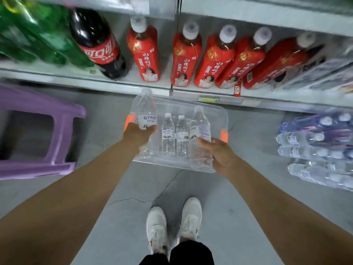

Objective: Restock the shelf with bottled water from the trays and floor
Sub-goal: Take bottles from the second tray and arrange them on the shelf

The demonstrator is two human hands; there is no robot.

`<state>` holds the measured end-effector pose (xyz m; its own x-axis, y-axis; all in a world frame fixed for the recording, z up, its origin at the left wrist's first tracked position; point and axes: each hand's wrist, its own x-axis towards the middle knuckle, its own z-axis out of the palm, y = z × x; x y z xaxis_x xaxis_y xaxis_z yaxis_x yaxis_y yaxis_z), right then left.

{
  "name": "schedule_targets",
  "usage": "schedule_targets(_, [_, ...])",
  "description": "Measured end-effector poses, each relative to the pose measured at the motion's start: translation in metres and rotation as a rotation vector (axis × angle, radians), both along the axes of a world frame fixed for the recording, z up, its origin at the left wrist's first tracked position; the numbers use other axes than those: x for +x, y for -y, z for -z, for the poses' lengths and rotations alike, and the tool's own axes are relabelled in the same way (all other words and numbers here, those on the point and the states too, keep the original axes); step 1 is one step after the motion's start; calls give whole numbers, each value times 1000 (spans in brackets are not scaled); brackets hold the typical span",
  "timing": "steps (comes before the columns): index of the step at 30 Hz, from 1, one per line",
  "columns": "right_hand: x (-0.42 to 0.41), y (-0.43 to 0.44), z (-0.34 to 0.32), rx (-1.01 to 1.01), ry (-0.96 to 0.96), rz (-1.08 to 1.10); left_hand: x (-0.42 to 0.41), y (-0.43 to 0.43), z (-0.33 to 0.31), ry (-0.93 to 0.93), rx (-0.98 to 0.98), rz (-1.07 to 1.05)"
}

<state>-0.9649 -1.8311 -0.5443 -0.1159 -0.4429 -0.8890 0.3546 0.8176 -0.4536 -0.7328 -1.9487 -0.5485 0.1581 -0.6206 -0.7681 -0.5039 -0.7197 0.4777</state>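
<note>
Head view: left-hand grip [138, 133] clasps the left bottle [146, 109] and right-hand grip [221, 150] the right bottle [200, 131] over the clear tray [225, 121] at frame centre, long axes cap-first toward the shelf [114, 87] at upper frame, the left bottle nearer its lip.

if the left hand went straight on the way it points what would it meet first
Probably the shelf edge, just beyond the cap of the water bottle that the left hand holds; past that, the leftmost red tea bottle. Depth is unclear, so it may clear the edge.
</note>
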Motion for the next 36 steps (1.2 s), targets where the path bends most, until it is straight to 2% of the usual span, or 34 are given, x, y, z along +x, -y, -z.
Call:
schedule_targets(6, [8,-27,-144,-130,276,85,-1,-43,-158,-289,-29,-163])
schedule_targets(12, [21,-52,-290,-314,308,104,-3,-79,-314,-584,-54,-272])
schedule_targets(17, [24,-61,-421,-533,408,133,-7,-91,-448,-750,-189,-215])
schedule_targets(26, [21,-59,-634,-905,228,89,-28,-93,-682,-973,-512,-34])
schedule_targets(32, [-1,-69,-744,-1120,95,90,-41,-98,-786,-1019,-650,134])
schedule_targets(36, [-18,-64,-807,-1223,-119,123,-54,-96,-829,-1096,-709,196])
